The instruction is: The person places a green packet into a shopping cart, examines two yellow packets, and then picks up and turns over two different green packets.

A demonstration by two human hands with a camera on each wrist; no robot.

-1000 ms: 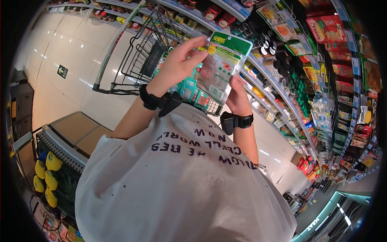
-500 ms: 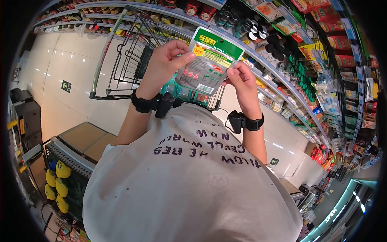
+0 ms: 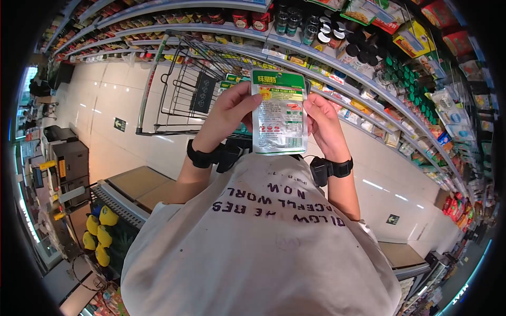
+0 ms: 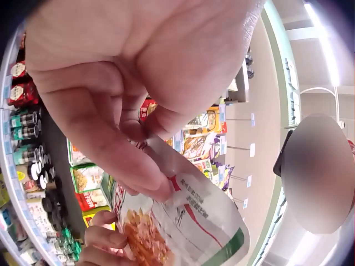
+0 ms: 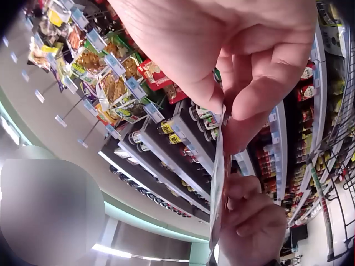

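Observation:
Both hands hold a flat sealed food pouch (image 3: 279, 118) upright in front of the chest, its printed back with green top band and barcode facing the head camera. My left hand (image 3: 230, 110) pinches the left edge, thumb on the back near the yellow sun mark. At the upper right edge, my right hand (image 3: 326, 126) pinches with thumb and fingers. The left wrist view shows the pouch's front (image 4: 148, 238), with a picture of shredded orange food. Seen from the right wrist, the pouch (image 5: 217, 188) is nearly edge-on between the two hands.
A wire shopping cart (image 3: 176, 100) stands just beyond the hands, with green packets (image 3: 232, 79) in it partly hidden. Shelves of jars and bottles (image 3: 363, 55) curve across the front and right. Yellow lemon-shaped items (image 3: 108, 216) hang at the left by a brown-topped stand (image 3: 139, 181).
The pouch has turned from tilted to upright and come closer to the chest. My right hand has shifted from its lower corner up the right edge; my left fingers have curled onto the left edge.

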